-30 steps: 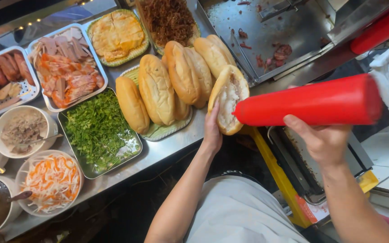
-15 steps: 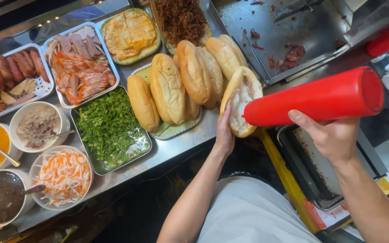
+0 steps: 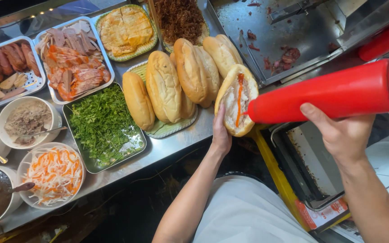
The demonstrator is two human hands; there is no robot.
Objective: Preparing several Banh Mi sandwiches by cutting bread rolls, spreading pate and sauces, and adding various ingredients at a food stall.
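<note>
Your long stainless-steel counter (image 3: 176, 141) runs across the view, and beside it, at the top right, sits a flat steel griddle (image 3: 311, 31) with dark red scraps on it. In your right hand (image 3: 341, 135) you grip a big red plastic squeeze bottle (image 3: 334, 94); your fingers wrap its body, and it lies almost level with its nozzle pointing left, right at the open bread. On the counter a rectangular metal tray of chopped green herbs (image 3: 102, 123) lies next to a woven plate of golden baguette loaves (image 3: 172, 85). Further left stands a white tray of sliced pink and pale cold meats (image 3: 70, 58), and nearer you a round bowl of shredded carrot and white radish pickle (image 3: 52, 173). Your left hand (image 3: 221, 135) is closed around a split-open baguette (image 3: 237, 99), holding it from below at the counter's edge, just right of the loaves. A line of orange-red sauce (image 3: 239, 96) runs down the white crumb inside it.
</note>
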